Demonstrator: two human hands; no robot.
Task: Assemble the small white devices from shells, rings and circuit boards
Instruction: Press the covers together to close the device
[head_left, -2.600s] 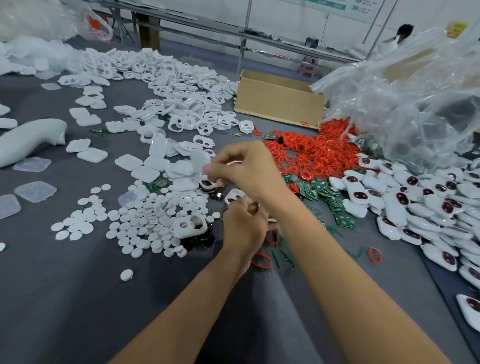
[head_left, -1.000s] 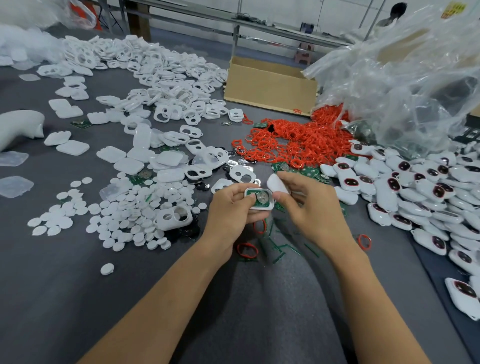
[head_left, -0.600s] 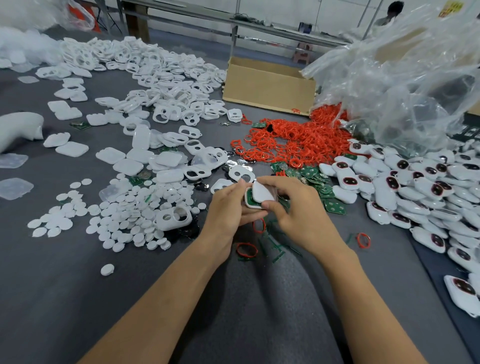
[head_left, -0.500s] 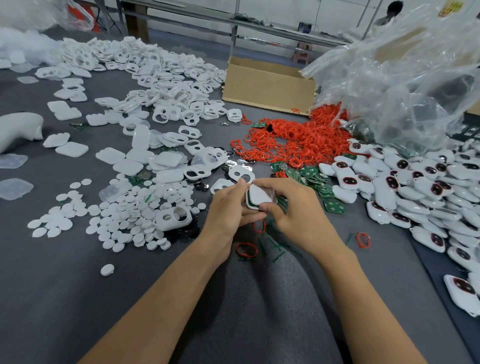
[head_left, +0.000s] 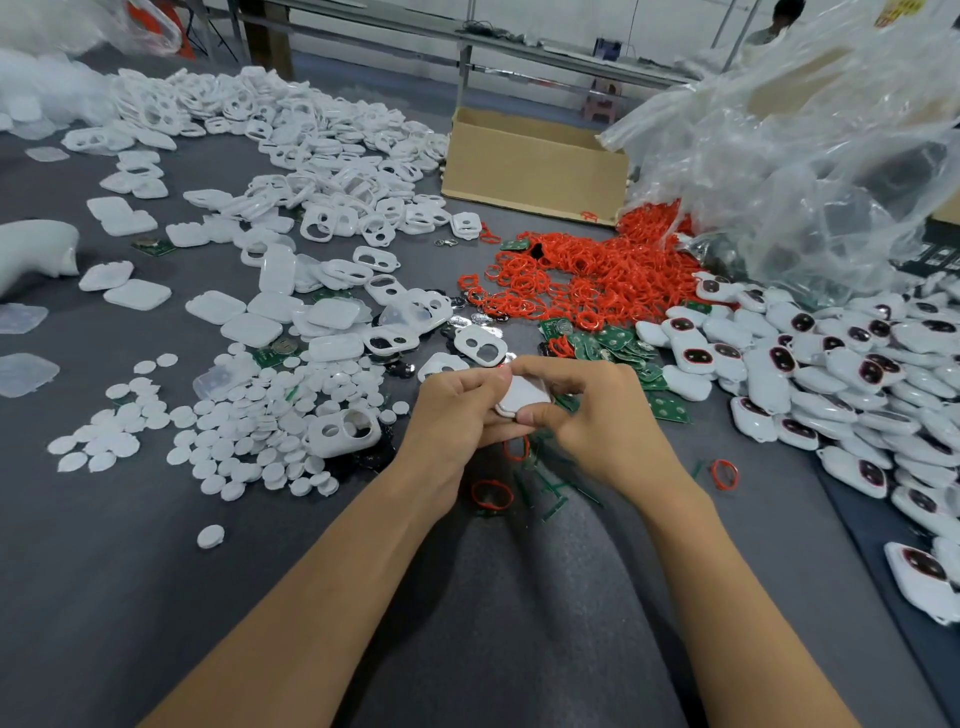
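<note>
White device (head_left: 522, 397) pinched between two hands

Above a grey felt table (head_left: 156, 597), the left hand (head_left: 452, 415) curls its fingers around the small device from the left, while the right hand (head_left: 602, 421) pinches its top shell between thumb and forefinger. White discs (head_left: 249, 415) lie scattered to the left, orange rings (head_left: 587, 275) are heaped behind, green circuit boards (head_left: 618, 348) just right, finished devices (head_left: 831, 374) piled far right.

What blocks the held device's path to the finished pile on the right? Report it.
Nothing visible. The left hand and right hand hold the device; only flat green boards lie between it and the pile, likely low enough to clear.
</note>
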